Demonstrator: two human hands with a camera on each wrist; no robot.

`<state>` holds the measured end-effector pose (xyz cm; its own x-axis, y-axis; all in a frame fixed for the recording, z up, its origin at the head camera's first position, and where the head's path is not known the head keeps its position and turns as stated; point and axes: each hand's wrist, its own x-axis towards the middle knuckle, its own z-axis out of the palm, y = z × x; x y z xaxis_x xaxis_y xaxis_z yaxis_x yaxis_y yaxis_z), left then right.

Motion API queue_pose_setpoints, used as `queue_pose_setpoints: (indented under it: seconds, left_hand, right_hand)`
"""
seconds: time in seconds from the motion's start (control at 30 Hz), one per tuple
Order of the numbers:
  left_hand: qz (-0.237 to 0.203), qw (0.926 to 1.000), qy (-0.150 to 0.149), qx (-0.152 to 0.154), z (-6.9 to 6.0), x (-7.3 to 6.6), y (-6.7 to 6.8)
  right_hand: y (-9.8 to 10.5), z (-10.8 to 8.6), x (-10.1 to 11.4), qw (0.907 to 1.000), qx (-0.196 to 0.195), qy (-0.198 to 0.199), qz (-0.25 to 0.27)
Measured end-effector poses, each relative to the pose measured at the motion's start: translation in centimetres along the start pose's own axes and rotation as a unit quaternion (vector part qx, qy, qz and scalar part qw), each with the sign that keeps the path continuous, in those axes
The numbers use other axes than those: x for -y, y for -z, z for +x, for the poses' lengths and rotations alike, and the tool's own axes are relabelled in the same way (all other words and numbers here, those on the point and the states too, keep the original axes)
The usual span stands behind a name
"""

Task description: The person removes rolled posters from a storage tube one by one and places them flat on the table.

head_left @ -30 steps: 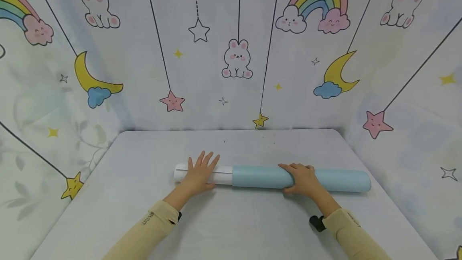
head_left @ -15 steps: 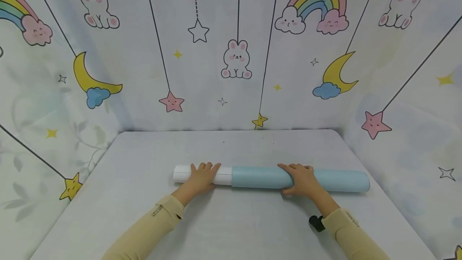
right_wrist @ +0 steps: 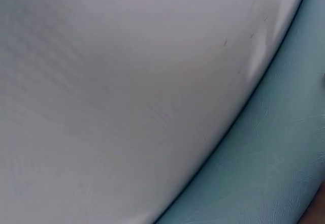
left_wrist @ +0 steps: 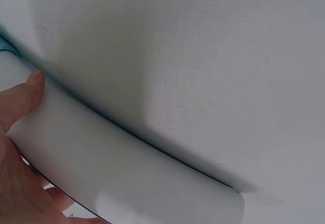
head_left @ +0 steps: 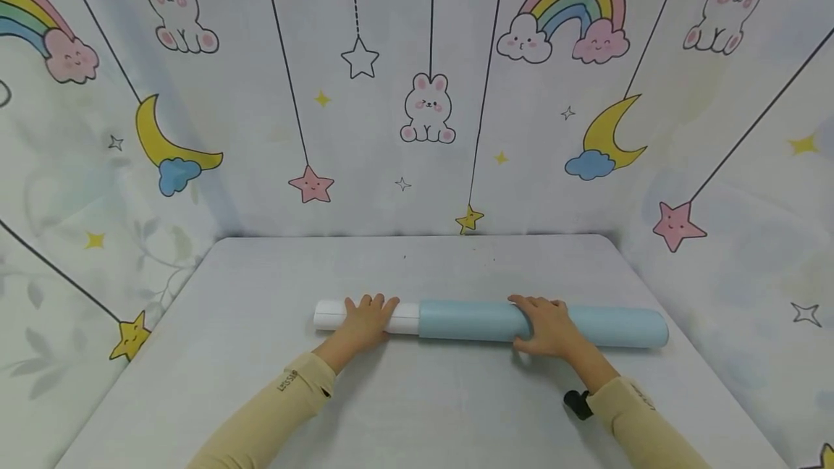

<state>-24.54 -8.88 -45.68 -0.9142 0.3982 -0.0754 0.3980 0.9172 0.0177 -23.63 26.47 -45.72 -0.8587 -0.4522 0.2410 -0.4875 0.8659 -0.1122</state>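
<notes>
A long roll lies crosswise on the white table [head_left: 417, 411]. Its left part is a white roll [head_left: 329, 315] with a lengthwise seam, and its right part is a wider light blue roll [head_left: 469, 320] with a leathery surface. My left hand [head_left: 362, 324] grips the white roll, fingers over the far side; in the left wrist view its thumb [left_wrist: 25, 99] lies along the near side. Around the middle of the blue roll my right hand [head_left: 550, 328] holds on, fingers beyond and thumb in front. Only a sliver of that hand shows in the right wrist view.
A backdrop cloth [head_left: 365, 121] printed with rabbits, stars, moons and rainbows surrounds the table at the back and sides. A small black device [head_left: 577, 404] sits by the right sleeve cuff. Tiny dark specks dot the far tabletop.
My left hand's fingers, spread over the white roll at first, have curled round it. The white roll's seam has shifted slightly. The right hand has slid a little to the right.
</notes>
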Motion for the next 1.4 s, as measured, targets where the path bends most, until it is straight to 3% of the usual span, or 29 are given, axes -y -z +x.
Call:
queue_pose_setpoints:
  seconds: [0.33, 0.87, 1.17, 1.4]
  left_hand:
    - [-0.014, 0.9999, 0.001, 0.002, -0.5, -0.2, -0.3]
    - [-0.015, 0.9999, -0.002, -0.004, -1.4, -0.1, 0.4]
    - [-0.013, 0.9999, -0.004, -0.005, -1.4, 0.4, 0.1]
    - [0.003, 0.9998, -0.003, -0.017, -1.4, 0.6, -0.3]
  right_hand:
    - [-0.1, -0.7, -0.3, 0.9988, 0.022, -0.034, 0.029]
    - [0.5, -2.2, -2.3, 0.9992, -0.001, -0.033, 0.023]
    - [1.3, -3.4, -3.9, 0.9992, -0.020, -0.034, 0.007]
    - [1.4, -2.9, -4.5, 0.9992, -0.024, -0.031, 0.009]
